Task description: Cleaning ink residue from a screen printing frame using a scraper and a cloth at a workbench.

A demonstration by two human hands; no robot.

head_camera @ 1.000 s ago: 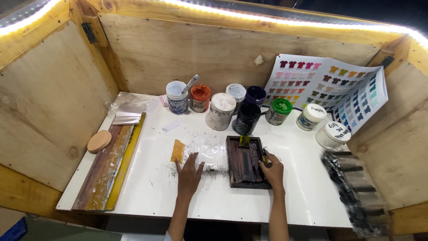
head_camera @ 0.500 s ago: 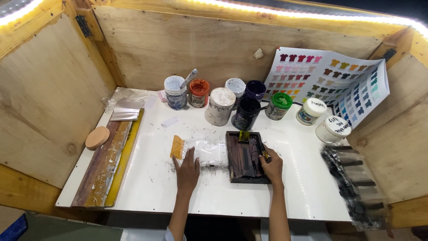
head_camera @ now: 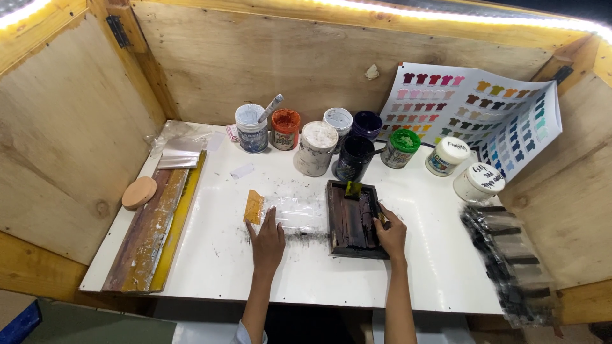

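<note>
My left hand (head_camera: 268,241) lies flat, fingers spread, on the white table (head_camera: 210,267), pressing a clear plastic sheet (head_camera: 299,213) smeared with dark ink. An orange card (head_camera: 254,206) lies just beyond its fingertips. My right hand (head_camera: 391,232) grips the right edge of a small dark wooden frame (head_camera: 352,220) streaked with dark ink, and seems to hold a thin tool there. A small yellow-green piece (head_camera: 352,188) sits at the frame's far edge.
Several paint jars stand behind the frame, including an open dark one (head_camera: 354,158), a green-lidded one (head_camera: 400,148) and a white one (head_camera: 315,148). A colour chart (head_camera: 475,111) leans at the back right. Long squeegee boards (head_camera: 153,226) lie left, dark strips (head_camera: 510,261) right.
The view has shifted slightly. Both hands stay in the same places on the plastic sheet and the frame.
</note>
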